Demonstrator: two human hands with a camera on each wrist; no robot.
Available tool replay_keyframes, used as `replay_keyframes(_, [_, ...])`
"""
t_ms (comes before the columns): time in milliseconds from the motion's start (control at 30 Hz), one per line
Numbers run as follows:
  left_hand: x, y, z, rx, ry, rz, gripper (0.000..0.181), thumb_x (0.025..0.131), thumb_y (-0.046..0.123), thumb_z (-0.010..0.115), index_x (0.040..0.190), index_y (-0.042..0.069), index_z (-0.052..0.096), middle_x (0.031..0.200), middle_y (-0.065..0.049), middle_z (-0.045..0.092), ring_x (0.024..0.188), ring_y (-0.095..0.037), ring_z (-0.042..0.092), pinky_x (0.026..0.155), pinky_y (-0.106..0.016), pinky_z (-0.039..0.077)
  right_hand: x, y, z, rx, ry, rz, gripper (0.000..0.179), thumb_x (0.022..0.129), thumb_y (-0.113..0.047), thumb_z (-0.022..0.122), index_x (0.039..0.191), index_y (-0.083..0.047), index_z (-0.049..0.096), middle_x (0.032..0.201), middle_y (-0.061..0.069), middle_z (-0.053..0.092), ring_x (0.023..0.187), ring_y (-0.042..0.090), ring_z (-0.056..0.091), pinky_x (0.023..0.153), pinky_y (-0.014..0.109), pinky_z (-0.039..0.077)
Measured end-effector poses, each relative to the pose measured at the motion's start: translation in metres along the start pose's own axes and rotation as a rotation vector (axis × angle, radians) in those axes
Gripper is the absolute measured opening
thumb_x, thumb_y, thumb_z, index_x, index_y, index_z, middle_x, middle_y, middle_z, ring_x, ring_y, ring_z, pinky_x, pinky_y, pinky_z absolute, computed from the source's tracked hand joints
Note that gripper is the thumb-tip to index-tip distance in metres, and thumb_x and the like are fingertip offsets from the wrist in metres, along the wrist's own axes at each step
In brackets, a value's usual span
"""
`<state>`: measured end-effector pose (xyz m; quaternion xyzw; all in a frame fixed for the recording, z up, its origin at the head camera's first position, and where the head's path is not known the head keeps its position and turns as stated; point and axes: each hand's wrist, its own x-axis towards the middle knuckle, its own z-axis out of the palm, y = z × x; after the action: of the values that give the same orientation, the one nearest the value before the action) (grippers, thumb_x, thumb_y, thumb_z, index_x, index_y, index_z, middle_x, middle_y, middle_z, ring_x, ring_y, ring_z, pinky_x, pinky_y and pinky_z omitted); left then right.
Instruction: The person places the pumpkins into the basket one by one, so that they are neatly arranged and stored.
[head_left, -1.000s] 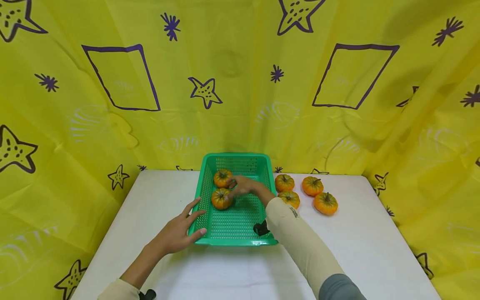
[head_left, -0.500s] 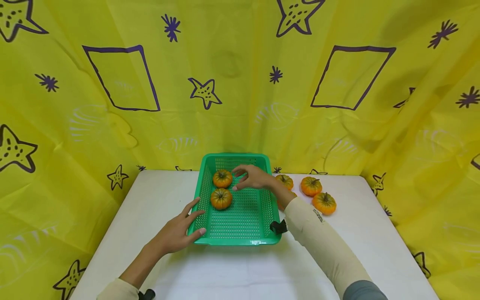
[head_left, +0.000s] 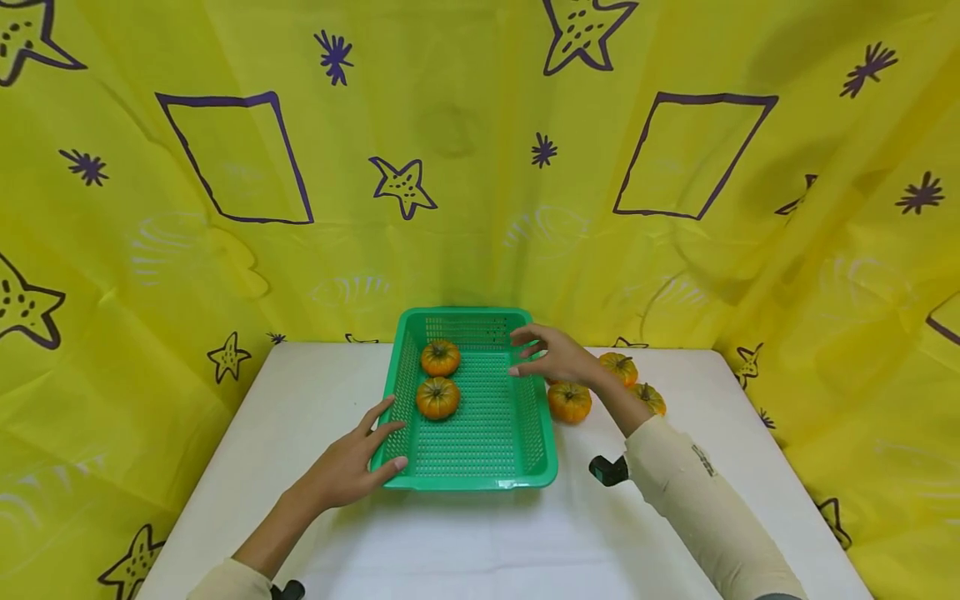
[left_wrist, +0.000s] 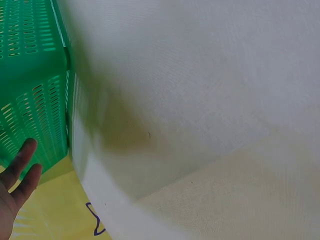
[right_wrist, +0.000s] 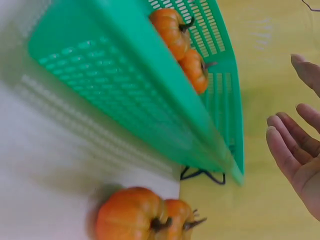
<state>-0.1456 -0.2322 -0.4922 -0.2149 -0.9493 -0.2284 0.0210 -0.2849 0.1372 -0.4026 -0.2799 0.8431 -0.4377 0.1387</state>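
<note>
"Hands?"
"Left hand (head_left: 345, 468) spread at the basket (head_left: 465, 483); right hand (head_left: 561, 357) loosely spread, empty, by its right side."
"Risk?"
"Two pumpkins (head_left: 438, 398) sit inside; a low reach might roll the outside pumpkins (head_left: 570, 403)."

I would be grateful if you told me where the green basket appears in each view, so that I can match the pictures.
Head: the green basket sits just below the middle.
Left wrist: upper left, running down the left edge, partly cut off.
Right wrist: upper left to centre, slanting, cut off at the top.
Shared landmark: the yellow cloth.
</note>
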Motion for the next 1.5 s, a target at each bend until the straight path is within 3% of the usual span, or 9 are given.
replay_keyframes(200, [-0.001,-0.001,0.001,-0.003,-0.007,0.001,0.059,0.098,0.052,0.057,0.144,0.015,0.055,0.167,-0.006,0.022,0.116,-0.036,0.066,0.086,-0.052,0.055,-0.026,0.013,-0.013,0.042,0.060,0.012,0.064,0.090,-0.019,0.076,0.144,0.000,0.047,0.142,0.026,0.053,0.122,0.040,0.058,0.090,0.043,0.056])
replay_keyframes(433, [-0.001,-0.001,0.001,0.005,-0.001,0.009,0.058,0.098,0.051,0.058,0.143,0.016,0.055,0.167,-0.005,0.022,0.113,-0.033,0.067,0.084,-0.049,0.056,-0.053,0.032,-0.030,0.043,0.156,0.033,0.059,0.091,-0.021,0.076,0.141,-0.002,0.050,0.137,0.021,0.057,0.122,0.044,0.057,0.093,0.042,0.055])
replay_keyframes(667, [0.000,0.001,0.000,0.007,-0.005,0.007,0.058,0.098,0.051,0.058,0.143,0.015,0.055,0.167,-0.006,0.022,0.114,-0.034,0.067,0.084,-0.049,0.056,-0.082,0.052,-0.050,0.070,0.259,0.088,0.059,0.094,-0.022,0.072,0.144,-0.003,0.047,0.142,0.022,0.052,0.122,0.041,0.057,0.085,0.022,0.055])
replay_keyframes(867, [0.000,0.002,-0.001,-0.003,-0.011,0.005,0.059,0.098,0.051,0.058,0.144,0.014,0.055,0.166,-0.007,0.023,0.112,-0.034,0.067,0.084,-0.050,0.056,-0.103,0.076,-0.063,0.033,0.340,0.143,0.060,0.097,-0.025,0.069,0.146,-0.002,0.045,0.140,0.022,0.054,0.123,0.041,0.056,0.083,0.019,0.053])
replay_keyframes(967, [0.000,0.002,-0.001,0.002,-0.011,0.004,0.058,0.098,0.051,0.057,0.144,0.015,0.054,0.166,-0.007,0.022,0.111,-0.033,0.068,0.083,-0.049,0.056,-0.113,0.090,-0.067,0.003,0.388,0.186,0.065,0.097,-0.029,0.069,0.149,-0.003,0.041,0.142,0.023,0.053,0.126,0.043,0.054,0.089,0.027,0.054])
replay_keyframes(1067, [0.000,0.001,-0.001,0.008,-0.011,0.003,0.058,0.098,0.051,0.057,0.144,0.016,0.054,0.167,-0.006,0.022,0.111,-0.033,0.068,0.083,-0.048,0.056,-0.121,0.108,-0.067,-0.008,0.428,0.231,0.071,0.096,-0.032,0.069,0.151,-0.002,0.037,0.144,0.026,0.050,0.130,0.046,0.050,0.098,0.045,0.052])
replay_keyframes(1200, [0.000,0.000,0.000,0.005,-0.016,0.002,0.058,0.098,0.051,0.057,0.144,0.016,0.054,0.167,-0.006,0.021,0.112,-0.034,0.068,0.083,-0.049,0.056,-0.129,0.131,-0.063,-0.010,0.415,0.305,0.081,0.094,-0.034,0.072,0.154,0.001,0.030,0.150,0.031,0.041,0.135,0.051,0.042,0.103,0.063,0.043])
replay_keyframes(1500, [0.000,0.000,0.000,-0.010,-0.014,-0.004,0.058,0.098,0.050,0.058,0.144,0.015,0.054,0.167,-0.006,0.020,0.115,-0.036,0.066,0.084,-0.051,0.055,-0.131,0.158,-0.051,-0.039,0.356,0.411,0.095,0.089,-0.040,0.076,0.156,0.003,0.024,0.157,0.034,0.028,0.141,0.056,0.027,0.109,0.069,0.032])
